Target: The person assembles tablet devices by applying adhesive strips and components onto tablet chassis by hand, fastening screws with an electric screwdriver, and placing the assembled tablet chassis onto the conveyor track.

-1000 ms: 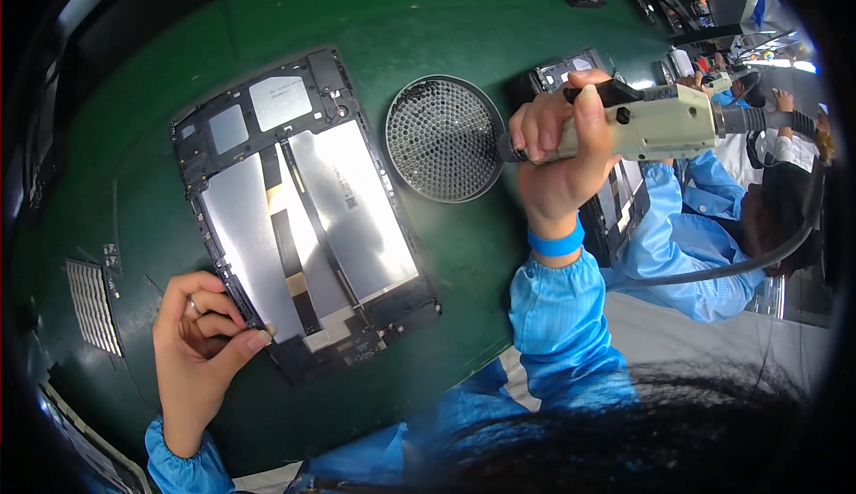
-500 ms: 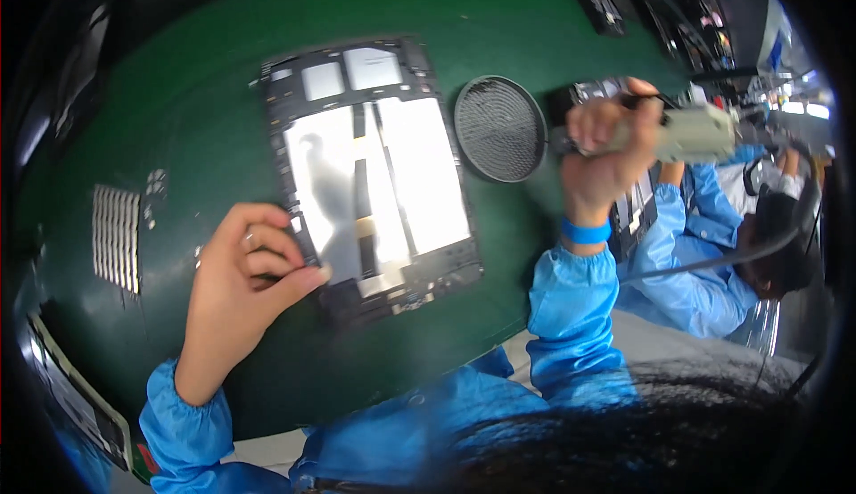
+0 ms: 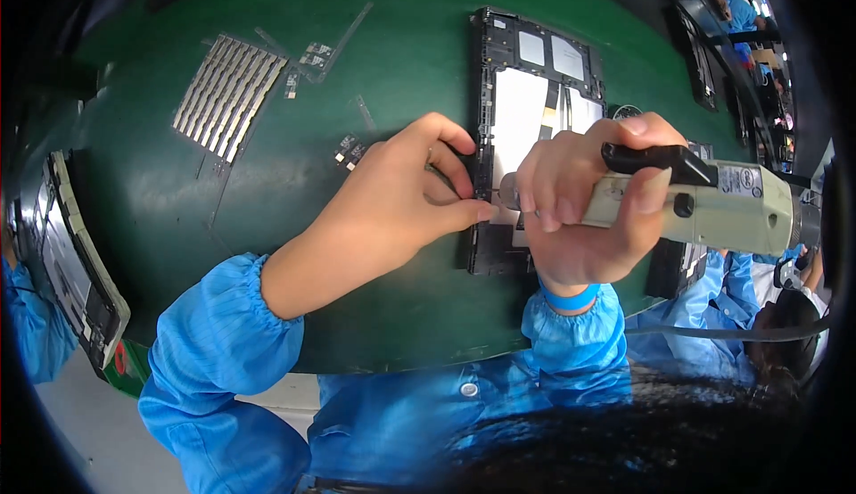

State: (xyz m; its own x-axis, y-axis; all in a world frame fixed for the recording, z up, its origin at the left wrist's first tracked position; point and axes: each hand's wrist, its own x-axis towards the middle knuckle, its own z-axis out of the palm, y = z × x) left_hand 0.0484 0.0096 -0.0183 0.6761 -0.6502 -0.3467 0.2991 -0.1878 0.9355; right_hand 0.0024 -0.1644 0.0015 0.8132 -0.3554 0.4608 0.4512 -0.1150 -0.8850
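Note:
An opened tablet (image 3: pixel 517 111), with a black frame and bright silver-white panels, is on the green table (image 3: pixel 383 316). My left hand (image 3: pixel 374 195) pinches its left edge, thumb and fingers curled against the frame. That side edge shows its thickness. My right hand (image 3: pixel 588 204) is wrapped round a beige electric screwdriver (image 3: pixel 731 204) with a black lever, held sideways over the tablet's lower right part. The tool's front end points left, near my left fingertips. Its tip is hidden, and so is part of the tablet behind my right hand.
A sheet of ribbed metallic strips (image 3: pixel 229 97) lies left, with small flat parts (image 3: pixel 349 151) nearby. A round dish (image 3: pixel 627 113) is partly hidden behind my right hand. Another device (image 3: pixel 80 262) stands at the far left edge. A co-worker's blue sleeve (image 3: pixel 713 284) is at right.
The view has swung left, so the tablet sits further right in it. The screwdriver has come from right of the dish to over the tablet. My left hand stays at the tablet's left edge.

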